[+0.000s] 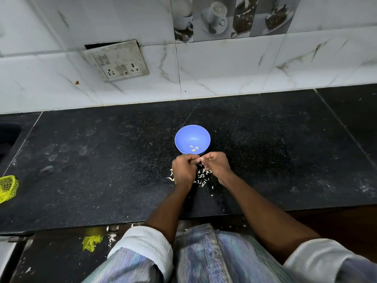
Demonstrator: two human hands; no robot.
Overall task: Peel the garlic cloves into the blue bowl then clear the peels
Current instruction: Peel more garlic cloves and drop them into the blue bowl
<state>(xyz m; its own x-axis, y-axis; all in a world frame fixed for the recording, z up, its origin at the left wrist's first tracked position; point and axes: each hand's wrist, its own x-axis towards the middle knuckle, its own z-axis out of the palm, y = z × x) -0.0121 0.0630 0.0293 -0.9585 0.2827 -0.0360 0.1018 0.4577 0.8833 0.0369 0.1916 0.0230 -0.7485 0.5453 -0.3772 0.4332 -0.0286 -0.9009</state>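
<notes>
The blue bowl [192,139] stands on the black counter, with a few peeled garlic cloves [193,148] lying in its bottom. Just in front of the bowl, my left hand [183,170] and my right hand [216,164] meet with fingers curled. Between their fingertips they pinch a small pale garlic clove [198,159], mostly hidden by the fingers. White garlic peels [202,176] lie scattered on the counter under and between my hands.
The black stone counter [102,160] runs to a tiled wall with a switch plate [117,61] at the back. A yellow net bag [7,187] lies at the left edge. A dark sink opening [8,137] sits at the far left. More peels and yellow netting [91,243] lie below the counter's front edge.
</notes>
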